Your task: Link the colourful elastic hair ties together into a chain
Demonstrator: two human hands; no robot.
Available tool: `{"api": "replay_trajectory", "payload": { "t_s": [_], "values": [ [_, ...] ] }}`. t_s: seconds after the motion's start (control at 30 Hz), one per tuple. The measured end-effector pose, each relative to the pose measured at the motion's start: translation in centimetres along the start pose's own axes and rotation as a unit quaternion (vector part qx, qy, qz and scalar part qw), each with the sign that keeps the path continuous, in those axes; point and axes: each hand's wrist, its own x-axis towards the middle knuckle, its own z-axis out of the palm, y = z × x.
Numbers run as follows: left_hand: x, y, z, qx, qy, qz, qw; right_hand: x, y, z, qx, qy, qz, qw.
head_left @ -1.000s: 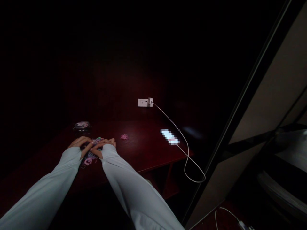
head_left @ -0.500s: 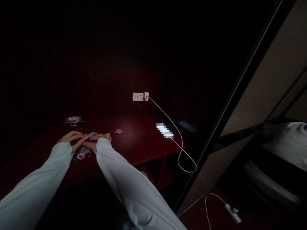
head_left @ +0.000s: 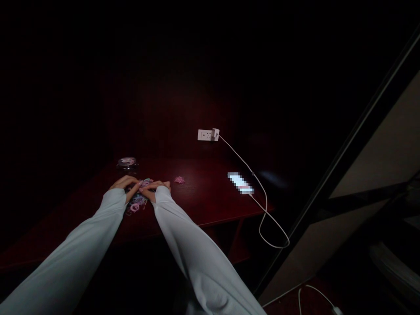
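Small coloured hair ties (head_left: 136, 204), mostly lilac, pink and blue, lie in a loose pile on the dark red desk. My left hand (head_left: 125, 183) is at the pile's left side, fingers bent and thumb pointing inward. From the right, my right hand (head_left: 158, 187) meets it, so the fingertips of both nearly touch. Between them sits a bunch of hair ties, pinched by the fingers; the dim light hides the exact grip. To the right lies a small separate heap of pink hair ties (head_left: 179, 180).
Behind my left hand stands a clear round jar (head_left: 127, 163). A lit phone (head_left: 241, 183), blurred out, lies at the desk's right. Its white cable (head_left: 266, 197) loops past the desk edge up to a charger (head_left: 215, 134) in the wall socket (head_left: 204, 135). A panel edge rises at right.
The camera has turned left, so everything appears further right. My hands stay at the pile, thumbs and fingertips drawn closer around the hair ties between them.
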Motion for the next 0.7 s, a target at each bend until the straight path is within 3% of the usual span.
{"api": "replay_trajectory", "payload": {
  "t_s": [0.33, 0.43, 0.53, 0.63, 0.7],
  "values": [
    [0.0, 1.4, -0.2, 0.076, -0.028, -0.062, 0.995, 1.1, 2.0, 0.6, 0.070, 0.079, -0.066, 0.992],
    [-0.2, 2.0, -0.5, 0.127, 0.018, -0.133, 0.983, 1.8, 2.2, 0.0, 0.086, 0.145, 0.003, 0.986],
    [-0.4, 1.8, -0.8, 0.115, 0.073, -0.231, 0.963, 2.2, 2.4, -0.4, 0.105, 0.166, 0.044, 0.979],
    [-0.4, 1.0, -0.7, 0.062, 0.114, -0.317, 0.939, 2.5, 2.2, 0.3, 0.132, 0.198, 0.053, 0.970],
    [-0.2, 0.6, -0.4, 0.034, 0.135, -0.328, 0.934, 2.7, 1.7, 1.4, 0.161, 0.216, 0.060, 0.961]
  ]
}}
